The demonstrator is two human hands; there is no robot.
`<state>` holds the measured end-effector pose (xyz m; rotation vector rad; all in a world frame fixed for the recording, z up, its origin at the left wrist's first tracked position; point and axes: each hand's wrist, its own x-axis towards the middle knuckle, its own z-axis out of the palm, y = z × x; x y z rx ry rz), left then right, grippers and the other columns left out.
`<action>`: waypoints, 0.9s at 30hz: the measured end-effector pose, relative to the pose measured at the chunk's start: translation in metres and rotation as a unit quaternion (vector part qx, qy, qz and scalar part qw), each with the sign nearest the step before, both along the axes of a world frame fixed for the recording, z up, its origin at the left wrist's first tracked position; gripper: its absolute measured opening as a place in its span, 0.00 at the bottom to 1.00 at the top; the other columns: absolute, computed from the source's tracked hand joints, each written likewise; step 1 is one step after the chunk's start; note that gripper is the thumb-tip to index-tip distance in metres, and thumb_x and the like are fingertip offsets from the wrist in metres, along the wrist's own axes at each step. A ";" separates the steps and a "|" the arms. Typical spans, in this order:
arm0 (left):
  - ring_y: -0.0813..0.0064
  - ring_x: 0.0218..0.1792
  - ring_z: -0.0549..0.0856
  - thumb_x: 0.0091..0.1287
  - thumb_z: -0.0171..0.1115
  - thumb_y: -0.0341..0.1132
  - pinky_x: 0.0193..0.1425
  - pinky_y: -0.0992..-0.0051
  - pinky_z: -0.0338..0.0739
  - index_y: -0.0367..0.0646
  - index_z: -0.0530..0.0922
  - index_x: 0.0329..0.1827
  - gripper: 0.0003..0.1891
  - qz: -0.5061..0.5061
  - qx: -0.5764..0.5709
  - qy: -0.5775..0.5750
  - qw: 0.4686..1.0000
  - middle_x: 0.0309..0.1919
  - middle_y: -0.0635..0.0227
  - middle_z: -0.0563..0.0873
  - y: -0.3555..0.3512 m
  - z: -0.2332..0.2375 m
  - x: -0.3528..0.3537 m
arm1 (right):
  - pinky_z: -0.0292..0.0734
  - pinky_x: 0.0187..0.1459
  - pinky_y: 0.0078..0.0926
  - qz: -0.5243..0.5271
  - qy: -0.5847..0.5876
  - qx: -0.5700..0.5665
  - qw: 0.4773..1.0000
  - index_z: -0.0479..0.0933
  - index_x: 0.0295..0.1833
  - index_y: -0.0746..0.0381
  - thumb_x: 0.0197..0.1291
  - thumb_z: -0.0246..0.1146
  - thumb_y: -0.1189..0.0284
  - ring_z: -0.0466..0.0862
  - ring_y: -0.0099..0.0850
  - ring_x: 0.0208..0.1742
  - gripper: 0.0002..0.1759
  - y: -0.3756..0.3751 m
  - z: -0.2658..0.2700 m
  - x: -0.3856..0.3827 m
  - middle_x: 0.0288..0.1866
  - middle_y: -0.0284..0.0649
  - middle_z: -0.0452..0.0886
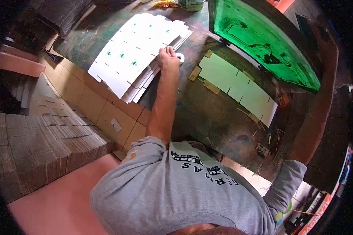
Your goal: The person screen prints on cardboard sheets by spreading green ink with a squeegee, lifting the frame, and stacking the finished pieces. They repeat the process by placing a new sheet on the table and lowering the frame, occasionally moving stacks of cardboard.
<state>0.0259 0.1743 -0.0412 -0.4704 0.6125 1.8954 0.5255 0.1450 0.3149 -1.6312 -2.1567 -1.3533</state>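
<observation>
Head view: left hand at right edge of printed card stack, fingers bent, grip unclear. Stack on desk, long axis upper right to lower left. Blank card points lower right, parallel to raised green screen. Right hand near screen's far end, dim; hold cannot be told.

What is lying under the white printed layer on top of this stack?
More white sheets: their edges show along the side near the left hand. The printed layer covers their faces, so any prints there cannot be seen.
</observation>
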 end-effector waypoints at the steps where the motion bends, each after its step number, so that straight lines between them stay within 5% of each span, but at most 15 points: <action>1: 0.65 0.57 0.81 0.74 0.55 0.28 0.58 0.74 0.85 0.33 0.64 0.69 0.23 0.004 0.015 -0.008 1.000 0.61 0.53 0.76 0.002 -0.005 0.002 | 0.79 0.53 0.27 0.001 0.004 -0.001 1.000 0.75 0.63 0.41 0.55 0.71 0.78 0.81 0.33 0.53 0.31 0.000 -0.001 0.000 0.55 0.36 0.81; 6: 0.69 0.59 0.82 0.77 0.53 0.33 0.62 0.78 0.83 0.27 0.71 0.59 0.17 0.027 -0.049 -0.008 0.998 0.60 0.60 0.80 0.006 0.009 0.017 | 0.79 0.50 0.27 0.012 0.029 -0.002 1.000 0.78 0.60 0.45 0.55 0.73 0.76 0.81 0.30 0.49 0.27 -0.002 -0.002 -0.006 0.51 0.35 0.82; 8: 0.69 0.57 0.83 0.76 0.55 0.32 0.61 0.78 0.84 0.25 0.72 0.58 0.16 -0.006 0.026 -0.010 1.000 0.56 0.55 0.83 0.014 -0.024 0.012 | 0.79 0.49 0.26 0.019 0.042 0.003 0.999 0.78 0.58 0.46 0.55 0.73 0.75 0.81 0.29 0.48 0.25 -0.002 -0.002 -0.008 0.49 0.35 0.82; 9: 0.69 0.58 0.82 0.77 0.53 0.33 0.62 0.76 0.83 0.26 0.71 0.57 0.16 -0.075 0.042 0.069 0.994 0.56 0.54 0.82 -0.002 -0.002 0.015 | 0.79 0.49 0.26 0.022 0.053 0.006 0.998 0.79 0.57 0.47 0.54 0.74 0.75 0.81 0.29 0.47 0.25 -0.002 -0.003 -0.010 0.49 0.35 0.82; 10: 0.68 0.59 0.81 0.78 0.51 0.34 0.62 0.75 0.82 0.27 0.71 0.57 0.16 -0.207 0.038 0.284 0.936 0.56 0.53 0.80 -0.028 0.014 0.021 | 0.79 0.48 0.26 0.025 0.064 0.008 0.998 0.79 0.57 0.47 0.54 0.74 0.75 0.81 0.29 0.46 0.24 -0.002 -0.004 -0.012 0.48 0.35 0.82; 12: 0.68 0.61 0.79 0.80 0.47 0.36 0.63 0.72 0.81 0.28 0.70 0.56 0.16 -0.319 -0.005 0.639 0.700 0.56 0.52 0.78 -0.094 0.078 0.039 | 0.79 0.47 0.26 0.046 0.106 0.017 0.993 0.80 0.55 0.49 0.54 0.75 0.74 0.81 0.28 0.45 0.22 -0.007 -0.005 -0.024 0.46 0.34 0.83; 14: 0.66 0.61 0.80 0.80 0.48 0.40 0.63 0.70 0.81 0.29 0.70 0.58 0.19 -0.313 0.076 0.450 0.833 0.56 0.51 0.78 -0.112 0.068 0.049 | 0.79 0.46 0.25 0.070 0.165 0.021 0.984 0.81 0.54 0.50 0.54 0.76 0.73 0.81 0.27 0.43 0.21 -0.014 -0.006 -0.037 0.44 0.34 0.83; 15: 0.63 0.61 0.80 0.80 0.48 0.45 0.62 0.67 0.81 0.29 0.69 0.60 0.23 -0.282 0.148 0.234 0.918 0.56 0.50 0.79 -0.120 0.066 0.052 | 0.79 0.45 0.25 0.091 0.212 0.022 0.973 0.81 0.53 0.51 0.54 0.76 0.73 0.81 0.26 0.42 0.20 -0.020 -0.008 -0.049 0.44 0.34 0.83; 20: 0.55 0.61 0.80 0.77 0.44 0.60 0.67 0.57 0.77 0.32 0.66 0.68 0.36 -0.365 0.145 0.177 0.903 0.59 0.49 0.78 -0.143 0.102 0.013 | 0.79 0.42 0.25 0.194 0.467 -0.006 0.863 0.84 0.50 0.54 0.53 0.78 0.71 0.81 0.24 0.39 0.18 -0.107 -0.049 -0.119 0.39 0.33 0.84; 22: 0.52 0.60 0.80 0.74 0.43 0.66 0.69 0.53 0.74 0.32 0.63 0.71 0.42 -0.396 0.227 0.102 0.884 0.59 0.50 0.78 -0.150 0.124 -0.009 | 0.79 0.41 0.24 0.185 0.531 -0.007 0.827 0.84 0.48 0.55 0.53 0.79 0.71 0.81 0.23 0.37 0.17 -0.151 -0.086 -0.148 0.38 0.33 0.85; 24: 0.51 0.59 0.80 0.71 0.40 0.72 0.68 0.50 0.74 0.32 0.64 0.72 0.47 -0.420 0.236 0.086 0.872 0.60 0.50 0.79 -0.151 0.128 -0.031 | 0.80 0.40 0.26 0.101 0.494 0.010 0.864 0.85 0.44 0.58 0.50 0.81 0.65 0.82 0.23 0.36 0.17 -0.191 -0.124 -0.170 0.35 0.36 0.86; 25: 0.53 0.59 0.81 0.70 0.39 0.74 0.66 0.55 0.76 0.32 0.65 0.72 0.49 -0.438 0.220 0.119 0.864 0.61 0.49 0.79 -0.154 0.128 -0.042 | 0.81 0.40 0.28 0.042 0.445 0.020 0.895 0.85 0.41 0.60 0.48 0.83 0.60 0.84 0.24 0.35 0.20 -0.205 -0.143 -0.176 0.32 0.39 0.87; 27: 0.65 0.58 0.82 0.70 0.40 0.73 0.61 0.64 0.79 0.33 0.69 0.70 0.47 -0.485 0.102 0.284 0.821 0.61 0.54 0.80 -0.166 0.129 -0.044 | 0.80 0.38 0.29 0.037 0.514 -0.007 0.857 0.82 0.37 0.64 0.47 0.83 0.58 0.83 0.26 0.33 0.24 -0.216 -0.173 -0.189 0.31 0.38 0.85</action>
